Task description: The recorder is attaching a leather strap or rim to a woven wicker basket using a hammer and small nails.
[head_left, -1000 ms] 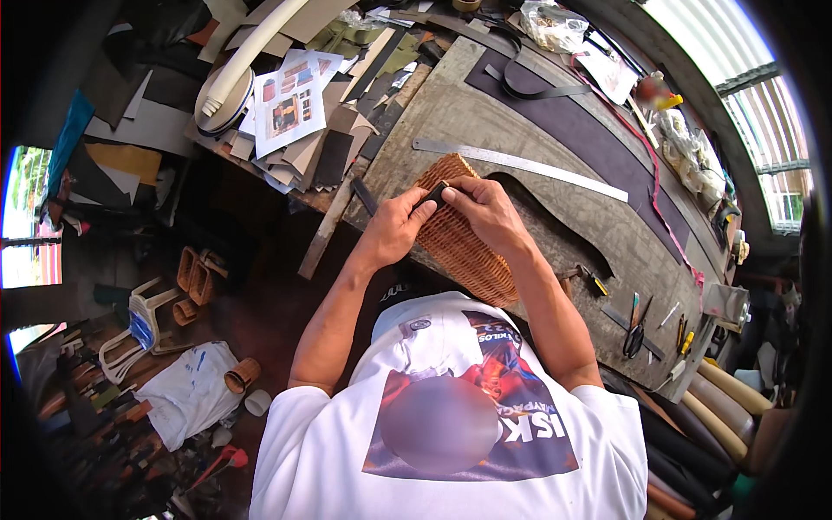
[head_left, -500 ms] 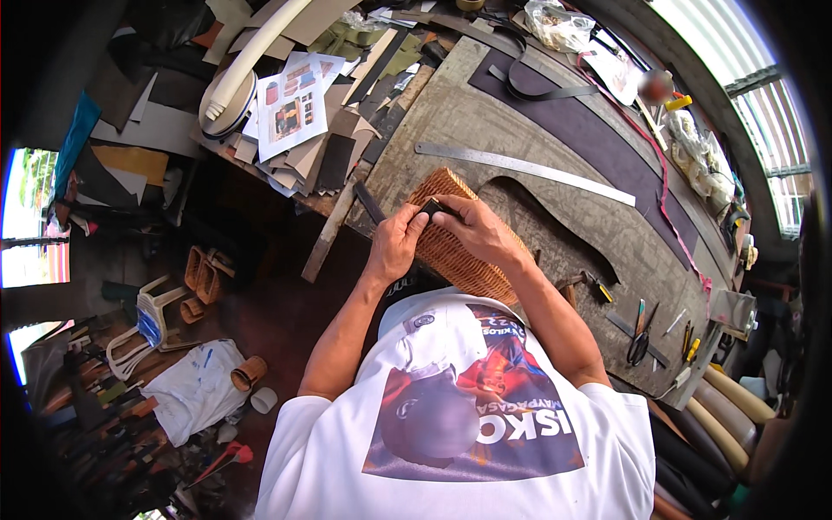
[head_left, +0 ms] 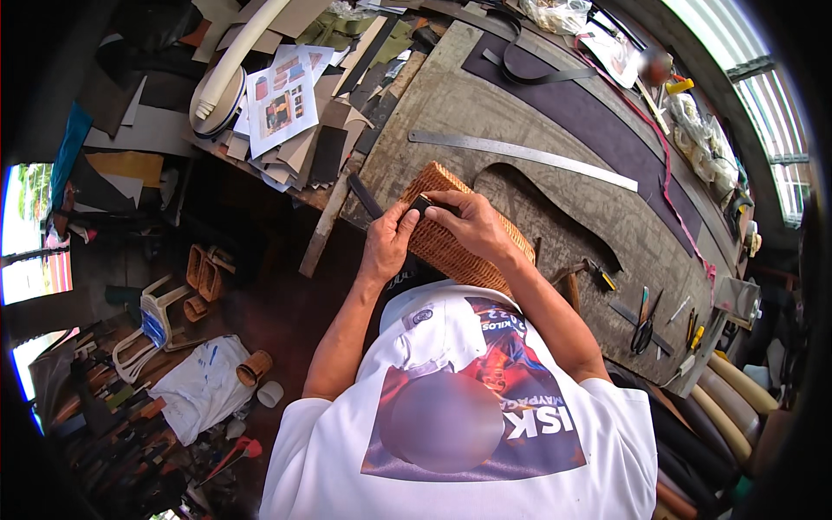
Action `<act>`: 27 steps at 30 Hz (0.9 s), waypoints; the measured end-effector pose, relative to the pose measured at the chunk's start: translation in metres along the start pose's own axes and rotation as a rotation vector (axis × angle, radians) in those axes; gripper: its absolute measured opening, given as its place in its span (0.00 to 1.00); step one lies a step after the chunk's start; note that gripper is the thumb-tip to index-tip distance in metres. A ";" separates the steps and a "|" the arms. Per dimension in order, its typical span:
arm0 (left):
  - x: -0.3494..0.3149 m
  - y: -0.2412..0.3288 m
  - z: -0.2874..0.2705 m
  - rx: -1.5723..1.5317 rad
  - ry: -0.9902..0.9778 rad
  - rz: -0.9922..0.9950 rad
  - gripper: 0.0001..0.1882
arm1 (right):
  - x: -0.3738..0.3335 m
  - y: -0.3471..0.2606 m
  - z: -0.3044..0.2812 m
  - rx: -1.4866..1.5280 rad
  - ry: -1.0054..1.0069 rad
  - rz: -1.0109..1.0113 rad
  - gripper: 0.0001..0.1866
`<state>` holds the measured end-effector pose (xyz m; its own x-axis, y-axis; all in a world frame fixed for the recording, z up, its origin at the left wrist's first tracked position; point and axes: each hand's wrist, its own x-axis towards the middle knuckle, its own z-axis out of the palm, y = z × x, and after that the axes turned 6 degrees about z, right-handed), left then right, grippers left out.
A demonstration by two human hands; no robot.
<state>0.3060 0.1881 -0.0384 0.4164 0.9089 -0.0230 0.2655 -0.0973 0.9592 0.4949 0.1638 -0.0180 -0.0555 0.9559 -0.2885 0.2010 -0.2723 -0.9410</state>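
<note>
A brown woven wicker basket lies tilted at the table's near edge, against my body. Above it, both hands meet over a small black piece, which looks like the end of a leather strap. My left hand is closed, pinching the piece between thumb and fingers. From the other side, my right hand grips it too, with bent fingers and thumb over its edge. A dark strip sticks out beyond my left hand. Behind the basket, a long dark strap curves over the table; whether it joins the held piece is hidden.
A steel ruler lies across the worktable, before a dark purple sheet. Scissors, a hammer and a cutter are at the right. Printed sheets rest on piled scraps at the left.
Both hands have shifted slightly left with the black piece. My right fingers have moved a little over its edge. The whole view has turned slightly.
</note>
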 end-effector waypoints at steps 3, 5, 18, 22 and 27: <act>0.000 0.001 -0.001 0.001 -0.008 -0.009 0.19 | -0.001 -0.005 0.003 -0.018 0.071 -0.052 0.19; 0.001 0.001 0.000 0.004 -0.013 -0.022 0.18 | 0.001 -0.006 0.004 0.009 0.113 0.094 0.19; 0.006 0.020 0.006 0.065 -0.016 0.063 0.19 | -0.005 -0.003 0.003 0.028 0.202 0.076 0.17; 0.008 0.022 0.004 0.031 -0.065 0.076 0.19 | -0.007 0.005 0.005 0.020 0.248 -0.040 0.16; 0.003 0.023 0.002 -0.010 -0.106 0.109 0.18 | -0.019 0.000 0.006 0.014 0.261 -0.028 0.14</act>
<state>0.3148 0.1877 -0.0172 0.5317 0.8453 0.0522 0.2051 -0.1884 0.9604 0.4898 0.1453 -0.0139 0.1936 0.9587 -0.2083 0.1895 -0.2449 -0.9509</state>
